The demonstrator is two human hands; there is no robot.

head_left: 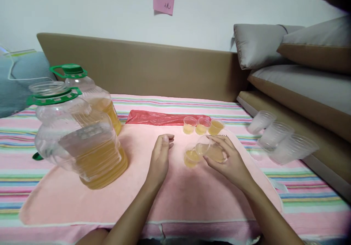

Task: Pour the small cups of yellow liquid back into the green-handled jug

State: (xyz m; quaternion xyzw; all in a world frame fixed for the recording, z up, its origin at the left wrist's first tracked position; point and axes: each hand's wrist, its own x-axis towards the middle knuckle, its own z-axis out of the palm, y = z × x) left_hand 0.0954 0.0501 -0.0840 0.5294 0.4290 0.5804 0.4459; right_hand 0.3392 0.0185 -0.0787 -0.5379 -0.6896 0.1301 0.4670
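My right hand (pixel 223 157) grips a clear plastic cup (pixel 203 147), tilted with its mouth over another cup (pixel 191 157) that holds yellow liquid and stands on the pink mat (pixel 131 201). My left hand (pixel 162 153) is raised over the mat, left of these cups, its fingers curved and apart with nothing in them. Behind my right hand, in a row, stand a left cup (pixel 189 126), a middle cup (pixel 202 127) and a right cup (pixel 216 127), all with yellow liquid. How much liquid the held cup contains is hard to tell.
An uncapped jug (pixel 101 164) of yellow liquid stands at the left, with a capped jug (pixel 109 113) behind it. A red plastic bag (pixel 153 117) lies at the mat's back edge. Stacked cups (pixel 290 148) rest at the right, beside the cushions (pixel 307 87).
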